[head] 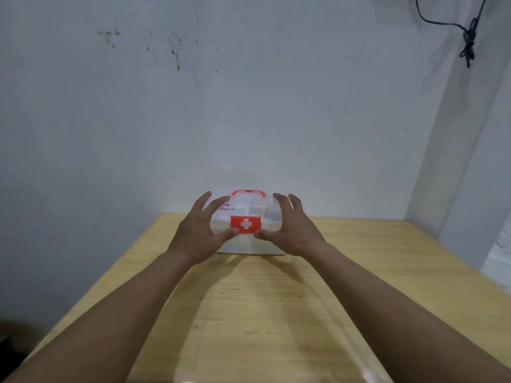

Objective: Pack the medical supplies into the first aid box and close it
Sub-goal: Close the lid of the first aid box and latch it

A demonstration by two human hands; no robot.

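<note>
A small translucent white first aid box (249, 246) stands at the far end of the wooden table (276, 313), against the wall. Its lid is down, with a red handle (248, 192) on top and a red latch with a white cross (245, 224) on the front. Supplies show faintly through the lid. My left hand (200, 233) cups the box's left side, thumb by the latch. My right hand (290, 230) cups the right side, its thumb at the latch's other edge. Both hands have spread fingers on the box.
A pale, stained wall (193, 106) rises right behind the box. A black cable (467, 40) hangs at the top right. The table's left edge drops to a dark floor; a wall corner stands to the right.
</note>
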